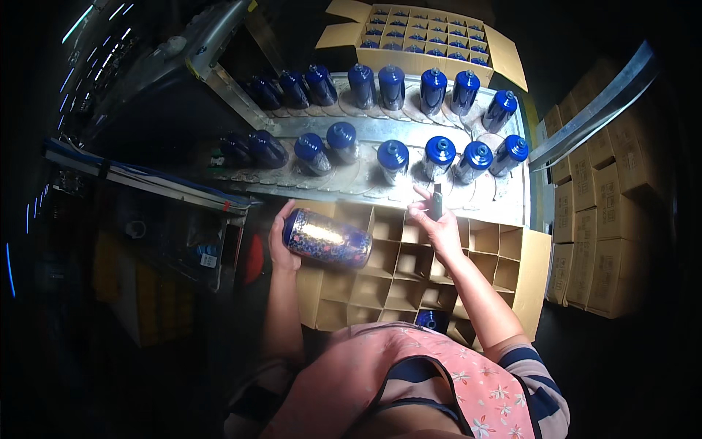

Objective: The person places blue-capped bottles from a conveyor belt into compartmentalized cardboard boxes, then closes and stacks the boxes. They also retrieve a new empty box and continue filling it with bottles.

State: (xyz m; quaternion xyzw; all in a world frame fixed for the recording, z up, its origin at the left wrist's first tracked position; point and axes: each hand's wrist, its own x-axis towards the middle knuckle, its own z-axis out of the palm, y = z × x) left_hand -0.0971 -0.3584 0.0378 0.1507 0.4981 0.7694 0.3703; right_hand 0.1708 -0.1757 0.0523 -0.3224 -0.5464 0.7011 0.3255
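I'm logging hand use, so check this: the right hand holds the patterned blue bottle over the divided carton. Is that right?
Not quite, the hand is wrong: the head view shows the left hand holding the patterned blue bottle over the divided carton.

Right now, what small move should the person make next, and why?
Probably turn the patterned blue bottle upright above an empty compartment of the divided carton: the left hand holds it tilted nearly sideways over the carton's left part, many compartments look empty, and another blue bottle sits in the near row.
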